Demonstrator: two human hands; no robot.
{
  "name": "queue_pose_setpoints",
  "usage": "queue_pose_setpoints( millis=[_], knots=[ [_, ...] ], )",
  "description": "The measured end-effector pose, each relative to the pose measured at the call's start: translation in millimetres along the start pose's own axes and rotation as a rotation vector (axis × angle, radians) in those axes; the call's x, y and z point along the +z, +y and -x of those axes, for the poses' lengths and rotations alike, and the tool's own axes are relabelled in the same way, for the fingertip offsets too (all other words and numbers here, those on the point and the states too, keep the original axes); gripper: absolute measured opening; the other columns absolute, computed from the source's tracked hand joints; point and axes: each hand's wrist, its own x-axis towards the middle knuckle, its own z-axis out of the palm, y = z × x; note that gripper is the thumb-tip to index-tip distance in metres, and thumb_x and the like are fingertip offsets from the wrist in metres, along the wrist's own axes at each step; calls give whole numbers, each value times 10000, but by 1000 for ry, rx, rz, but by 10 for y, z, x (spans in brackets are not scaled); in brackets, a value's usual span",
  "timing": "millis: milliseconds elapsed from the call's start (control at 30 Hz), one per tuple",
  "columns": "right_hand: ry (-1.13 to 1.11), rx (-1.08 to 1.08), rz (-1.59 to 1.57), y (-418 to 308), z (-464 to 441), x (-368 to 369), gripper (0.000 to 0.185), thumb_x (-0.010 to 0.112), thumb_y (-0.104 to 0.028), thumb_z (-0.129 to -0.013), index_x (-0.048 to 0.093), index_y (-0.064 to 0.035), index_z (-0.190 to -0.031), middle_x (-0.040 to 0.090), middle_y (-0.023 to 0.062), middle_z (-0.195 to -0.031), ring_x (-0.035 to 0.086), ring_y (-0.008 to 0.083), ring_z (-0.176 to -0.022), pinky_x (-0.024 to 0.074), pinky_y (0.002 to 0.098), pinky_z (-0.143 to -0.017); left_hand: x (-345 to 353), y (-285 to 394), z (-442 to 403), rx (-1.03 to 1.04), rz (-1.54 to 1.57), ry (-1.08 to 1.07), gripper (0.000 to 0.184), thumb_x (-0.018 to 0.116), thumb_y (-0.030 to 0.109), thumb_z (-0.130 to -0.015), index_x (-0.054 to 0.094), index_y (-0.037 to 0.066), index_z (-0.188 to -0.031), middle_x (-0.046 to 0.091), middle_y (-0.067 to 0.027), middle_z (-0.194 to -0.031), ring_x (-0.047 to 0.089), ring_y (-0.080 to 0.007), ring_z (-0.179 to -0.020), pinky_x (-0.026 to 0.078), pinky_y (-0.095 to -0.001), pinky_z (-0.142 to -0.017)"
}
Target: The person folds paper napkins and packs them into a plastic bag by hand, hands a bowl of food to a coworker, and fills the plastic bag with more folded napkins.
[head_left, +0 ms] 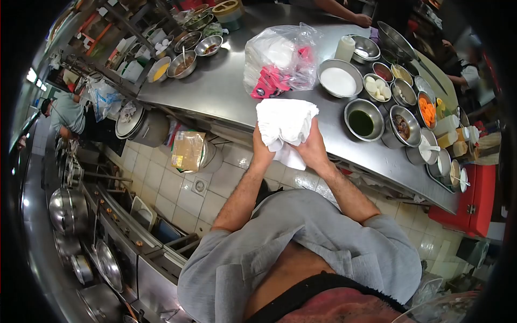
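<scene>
Both hands hold a bunched white cloth (286, 121) in front of me, at the near edge of the steel table (210, 102). My left hand (262, 146) grips its left side, and my right hand (314, 146) has the right side. Folds of the cloth hide most of my fingers, and a loose end hangs down between my wrists. Just beyond the cloth lies a clear plastic bag (283, 56) with white and bright pink contents. Right of the bag stands a metal bowl of white stuff (338, 79).
Metal bowls with a green liquid (361, 123), white slices (377, 88) and orange strips (426, 111) crowd the table's right end. A squeeze bottle (345, 48) stands behind. A cardboard box (188, 151) sits low at left. Another person's hand (363, 20) rests across the table; one person (69, 116) is far left.
</scene>
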Motion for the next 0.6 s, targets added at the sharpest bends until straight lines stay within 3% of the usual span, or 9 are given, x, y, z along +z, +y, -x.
queue_pose_setpoints(
  millis=[67,133,233,300,367,400,433,500,600],
  knots=[
    [11,-5,29,101,-43,-58,797,770,-102,-644,281,8,-1264,506,142,-1167,523,224,-1055,425,349,-893,24,28,-50,-376,329,-34,442,697,85,-735,486,-11,-1112,572,-95,-1050,558,-182,-964,458,-308,-814],
    [-93,349,-265,273,-164,-205,762,739,-49,-637,302,17,-1257,527,161,-1129,560,243,-998,465,346,-840,139,13,-97,-399,274,-66,487,715,84,-722,467,-12,-1130,569,-102,-1053,556,-185,-968,461,-309,-814],
    [96,441,-328,390,-317,-293,822,746,-40,-604,283,23,-1281,534,162,-1128,581,233,-950,491,340,-797,312,-250,-267,-553,241,-45,570,698,74,-751,388,-14,-1221,547,-118,-1119,546,-196,-1009,449,-326,-856],
    [138,472,-219,747,-453,-328,774,752,-101,-616,342,39,-1258,536,180,-1132,590,254,-930,497,354,-780,388,-407,-318,-482,213,-109,512,677,80,-768,417,-21,-1197,548,-119,-1117,551,-197,-993,454,-330,-839],
    [-24,353,-5,993,-541,-340,705,746,-172,-634,412,63,-1209,526,210,-1149,601,295,-907,501,366,-764,432,-562,-327,-460,120,-119,475,670,82,-769,445,-21,-1174,554,-118,-1104,551,-191,-986,457,-328,-828],
    [3,379,72,1013,-517,-337,647,714,-269,-670,462,38,-1180,509,232,-1174,568,328,-984,455,419,-842,450,-628,-341,-434,23,-123,439,663,83,-770,473,-21,-1152,560,-117,-1090,552,-186,-980,460,-326,-817],
    [13,383,70,1039,-500,-326,647,714,-269,-670,462,38,-1180,509,232,-1174,568,328,-984,455,419,-842,446,-696,-352,-437,23,-134,439,663,83,-770,473,-21,-1152,560,-117,-1090,552,-186,-980,460,-326,-817],
    [67,380,534,1007,-465,-297,698,700,-367,-677,445,-26,-1231,498,229,-1193,501,334,-1090,367,465,-933,429,-726,-368,-270,-464,-119,403,668,87,-757,514,-23,-1112,577,-114,-1064,558,-176,-957,458,-318,-808],
    [164,336,666,792,-352,-237,746,689,-432,-680,416,-83,-1281,484,228,-1214,439,335,-1157,296,490,-974,471,-729,-316,-122,-715,-29,376,672,98,-749,540,-35,-1075,596,-111,-1028,569,-171,-923,456,-311,-802]
  ],
)
